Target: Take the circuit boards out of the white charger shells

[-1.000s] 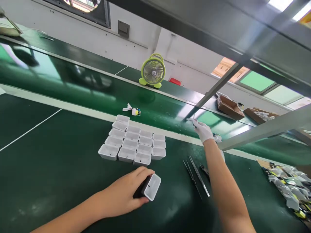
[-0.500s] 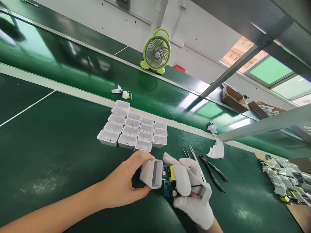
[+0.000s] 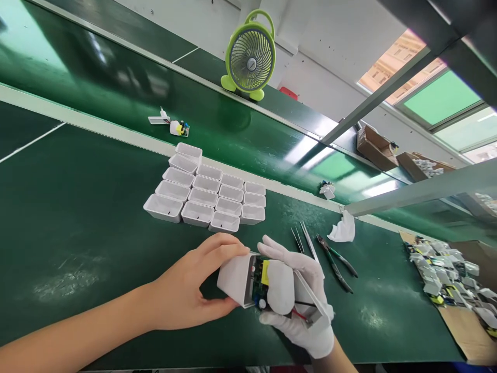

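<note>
My bare left hand (image 3: 194, 282) is closed round a white plastic housing (image 3: 235, 280), its open end turned to the right. In my gloved right hand (image 3: 298, 305) is a circuit board (image 3: 259, 282) with yellow tape and a white padded block (image 3: 281, 287). A white end cap (image 3: 316, 311) hangs from it on red and black wires. The board's left edge sits at the mouth of the housing, partly inside. Beyond my hands stand rows of open white housings (image 3: 204, 197).
Right of my hands lie tweezers (image 3: 309, 241), pliers (image 3: 336, 264) and a crumpled white cloth (image 3: 342, 228). Many board assemblies (image 3: 446, 274) lie on cardboard at the far right. A loose board assembly (image 3: 179, 128) rests behind the rail, and a green fan (image 3: 250, 59) stands farther back.
My right hand has brought the circuit board left to the housing, and its edge has entered the opening. The fingers of my right glove have straightened. The view has shifted slightly.
</note>
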Demonstrator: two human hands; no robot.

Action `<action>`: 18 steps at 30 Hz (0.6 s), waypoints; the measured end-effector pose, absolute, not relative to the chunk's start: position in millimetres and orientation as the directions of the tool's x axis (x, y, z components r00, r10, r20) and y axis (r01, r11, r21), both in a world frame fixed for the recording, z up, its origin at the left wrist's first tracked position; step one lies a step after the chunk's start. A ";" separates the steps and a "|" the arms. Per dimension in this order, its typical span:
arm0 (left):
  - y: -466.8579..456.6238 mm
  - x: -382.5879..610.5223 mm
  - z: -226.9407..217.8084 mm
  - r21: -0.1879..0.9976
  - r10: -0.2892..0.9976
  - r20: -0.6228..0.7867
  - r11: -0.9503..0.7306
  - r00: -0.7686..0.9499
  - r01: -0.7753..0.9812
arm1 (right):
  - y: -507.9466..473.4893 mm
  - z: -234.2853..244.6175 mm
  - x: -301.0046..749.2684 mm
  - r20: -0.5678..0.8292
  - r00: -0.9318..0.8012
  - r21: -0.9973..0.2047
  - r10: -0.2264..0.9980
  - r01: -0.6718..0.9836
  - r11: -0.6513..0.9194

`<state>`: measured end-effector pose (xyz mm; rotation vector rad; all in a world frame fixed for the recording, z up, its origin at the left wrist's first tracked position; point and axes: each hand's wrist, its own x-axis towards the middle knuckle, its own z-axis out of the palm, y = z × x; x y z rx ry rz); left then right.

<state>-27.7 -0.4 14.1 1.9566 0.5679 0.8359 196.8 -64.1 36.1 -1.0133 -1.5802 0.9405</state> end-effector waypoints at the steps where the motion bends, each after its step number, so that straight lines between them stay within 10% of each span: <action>1: -0.6 -27.6 13.8 0.873 0.672 0.323 -0.484 0.667 0.064 | -63.9 36.3 196.8 0.321 -0.157 -0.924 0.934 0.165 0.346; 18: 1.2 -28.4 15.5 0.789 0.631 0.411 -0.607 0.658 0.090 | -62.9 41.8 198.0 0.271 -0.227 -0.940 0.935 0.147 0.308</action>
